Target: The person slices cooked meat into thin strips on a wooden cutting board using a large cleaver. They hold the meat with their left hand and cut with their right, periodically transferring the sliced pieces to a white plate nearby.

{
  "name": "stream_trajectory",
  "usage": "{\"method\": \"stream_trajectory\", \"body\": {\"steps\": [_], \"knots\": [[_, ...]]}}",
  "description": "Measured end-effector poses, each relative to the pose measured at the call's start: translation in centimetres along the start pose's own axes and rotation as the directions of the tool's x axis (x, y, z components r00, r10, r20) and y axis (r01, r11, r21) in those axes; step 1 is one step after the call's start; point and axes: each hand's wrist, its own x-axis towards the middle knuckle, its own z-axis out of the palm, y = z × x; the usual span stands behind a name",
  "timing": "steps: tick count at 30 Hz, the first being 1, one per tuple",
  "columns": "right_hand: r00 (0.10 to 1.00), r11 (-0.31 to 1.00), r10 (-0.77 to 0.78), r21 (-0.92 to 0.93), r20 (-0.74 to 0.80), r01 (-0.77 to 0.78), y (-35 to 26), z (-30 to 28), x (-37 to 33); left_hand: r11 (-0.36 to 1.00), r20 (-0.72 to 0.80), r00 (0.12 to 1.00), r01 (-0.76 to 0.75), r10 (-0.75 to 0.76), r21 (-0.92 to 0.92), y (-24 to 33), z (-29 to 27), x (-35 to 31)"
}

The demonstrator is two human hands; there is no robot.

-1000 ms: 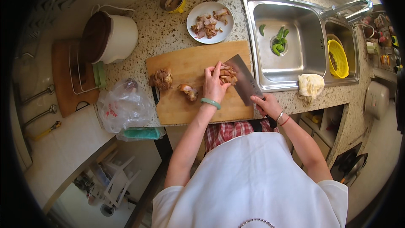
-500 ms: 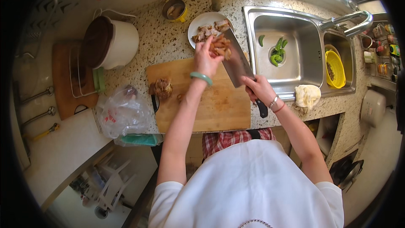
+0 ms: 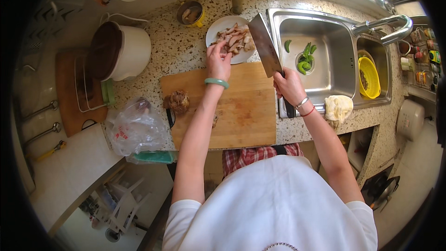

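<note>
My right hand (image 3: 290,86) grips the black handle of a cleaver (image 3: 265,42), its broad blade raised and tilted beside the sink's left rim. My left hand (image 3: 218,60), a green bangle on its wrist, is at the near edge of a white plate (image 3: 213,31). Its fingers are apart and reach over the rim, next to the sliced meat (image 3: 237,37) heaped there; nothing shows in its grasp. Below lies a wooden cutting board (image 3: 246,107), with a browned chunk of meat (image 3: 177,102) at its left side and a few scraps partly hidden by my left forearm.
Green peppers (image 3: 305,58) lie in the steel sink (image 3: 334,72), a yellow basket (image 3: 369,79) in its smaller basin. A cloth (image 3: 338,108) drapes the front rim. Left of the board are a clear plastic bag (image 3: 137,128) and a white cooker (image 3: 132,49). A yellow cup (image 3: 191,14) stands behind.
The cut meat in my left hand and against the blade is now on the plate. My left hand has drawn slightly left and down; the cleaver has lifted away to the right.
</note>
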Motion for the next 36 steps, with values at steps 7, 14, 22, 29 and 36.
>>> {"method": "stream_trajectory", "body": {"steps": [7, 14, 22, 29, 36], "knots": [[0.991, 0.96, 0.071, 0.261, 0.113, -0.098, 0.4, 1.6, -1.4, 0.971, 0.016, 0.972, -0.236, 0.236, -0.032, 3.5, 2.2, -3.1], [0.989, 0.94, 0.113, 0.311, 0.096, -0.138, 1.3, -0.4, -3.2, 0.983, -0.019, 0.992, -0.118, 0.122, 0.142, 2.5, -1.2, -3.2], [0.945, 0.895, 0.201, 0.343, 0.257, -0.284, 0.8, 0.7, -3.4, 0.991, -0.051, 0.991, 0.118, -0.121, -0.064, -0.4, -7.9, -10.8], [0.985, 0.959, 0.095, 0.254, 0.142, -0.129, 3.1, 0.5, -6.1, 0.951, 0.124, 0.991, -0.09, 0.055, 0.297, -2.0, -12.7, -16.6], [0.968, 0.998, 0.067, -0.017, 0.243, -0.065, 5.7, 0.4, -9.2, 0.899, 0.228, 0.971, -0.038, -0.069, 0.436, -3.5, -12.9, -17.1]]}}
